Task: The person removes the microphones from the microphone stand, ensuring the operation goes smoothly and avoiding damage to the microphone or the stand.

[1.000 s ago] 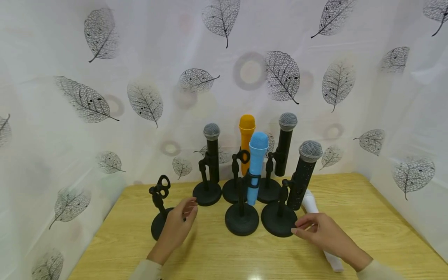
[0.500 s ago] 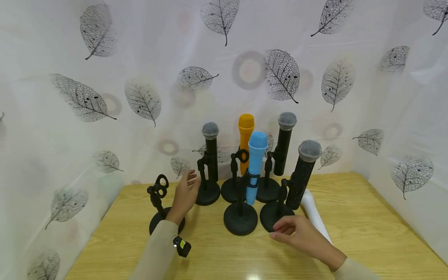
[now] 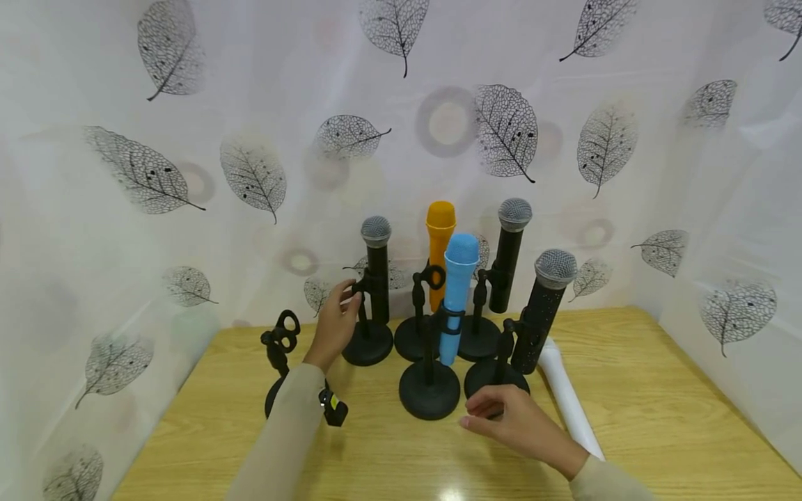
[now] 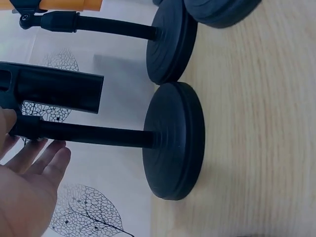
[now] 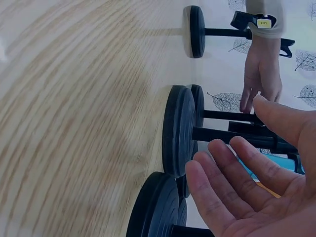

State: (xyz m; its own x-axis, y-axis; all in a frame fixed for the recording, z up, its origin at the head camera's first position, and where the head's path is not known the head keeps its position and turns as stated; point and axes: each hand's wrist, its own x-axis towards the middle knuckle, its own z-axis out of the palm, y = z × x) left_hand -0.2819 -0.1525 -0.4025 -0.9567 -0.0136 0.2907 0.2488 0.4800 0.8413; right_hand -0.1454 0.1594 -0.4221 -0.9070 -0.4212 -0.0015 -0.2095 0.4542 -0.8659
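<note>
My left hand (image 3: 338, 323) is at the upper pole of the back-left microphone stand (image 3: 367, 344), fingertips right beside the joint below its clip. That clip holds a black microphone (image 3: 378, 271) with a silver mesh head. In the left wrist view, the fingers (image 4: 57, 163) lie loosely along the pole's side, the thumb near the joint. My right hand (image 3: 516, 424) hovers in front of the front-right stand (image 3: 485, 376), fingers loosely bent, nothing between them. That stand carries a tilted black microphone (image 3: 544, 313). A blue microphone (image 3: 459, 292) is clipped in the front-middle stand (image 3: 429, 391).
An orange microphone (image 3: 441, 223) and another black microphone (image 3: 510, 257) stand behind. A bare-clip stand (image 3: 280, 348) is at the left, partly behind my sleeve. A white microphone (image 3: 570, 396) lies at the right. A leaf-print curtain (image 3: 263, 83) surrounds the wooden table (image 3: 207, 431).
My left hand has moved forward from beside the bare-clip stand to the back-left stand's pole. My right hand has moved left, from over the white microphone to before the front-right stand.
</note>
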